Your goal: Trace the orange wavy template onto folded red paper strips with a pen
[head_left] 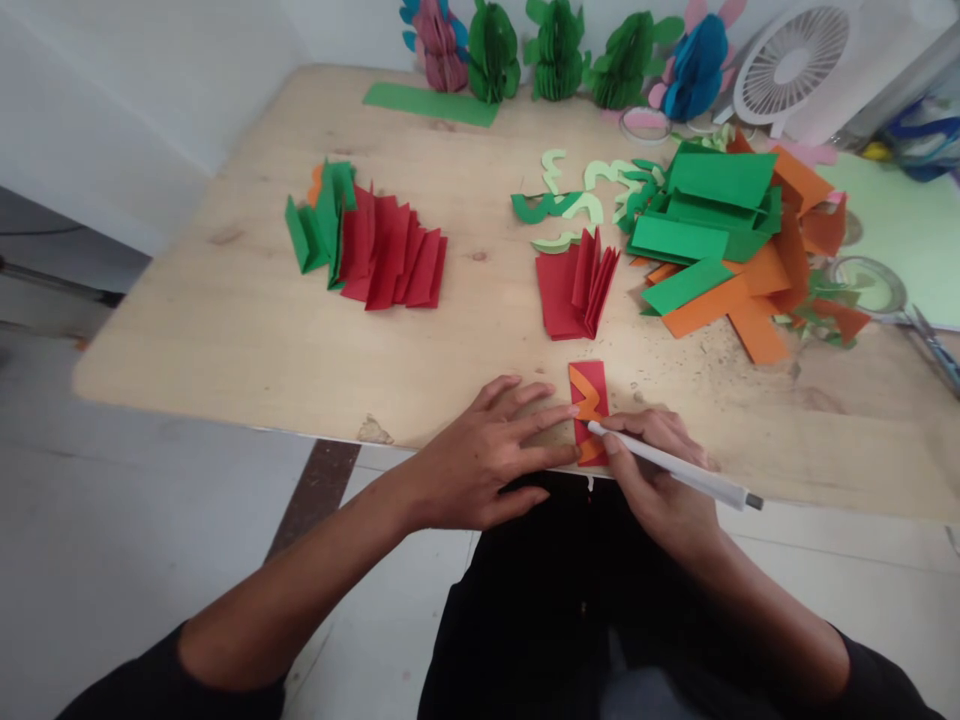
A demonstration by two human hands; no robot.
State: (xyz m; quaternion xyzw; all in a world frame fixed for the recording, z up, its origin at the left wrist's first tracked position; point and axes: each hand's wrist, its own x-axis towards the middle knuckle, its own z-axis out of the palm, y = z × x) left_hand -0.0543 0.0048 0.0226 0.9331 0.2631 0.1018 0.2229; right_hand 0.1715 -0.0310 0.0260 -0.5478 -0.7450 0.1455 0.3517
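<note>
A small red paper rectangle (599, 376) lies at the table's near edge with a wavy orange paper template (589, 397) on top of it. My left hand (501, 452) is spread open, its fingertips pressing the template and the red paper down. In my right hand (660, 470) is a white pen (679, 465), gripped between thumb and fingers, its tip at the template's right edge. Part of the template is covered by my fingers. Just beyond stands a bundle of folded red papers (574, 290).
Folded red papers (390, 250) and green papers (322, 220) stand at left. Green cards (705, 210) and orange scraps (761, 310) pile up at right, near pale green curved cutouts (589, 207), tape (870, 285) and scissors (934, 345). Paper figures (555, 55) and a fan (793, 62) line the back.
</note>
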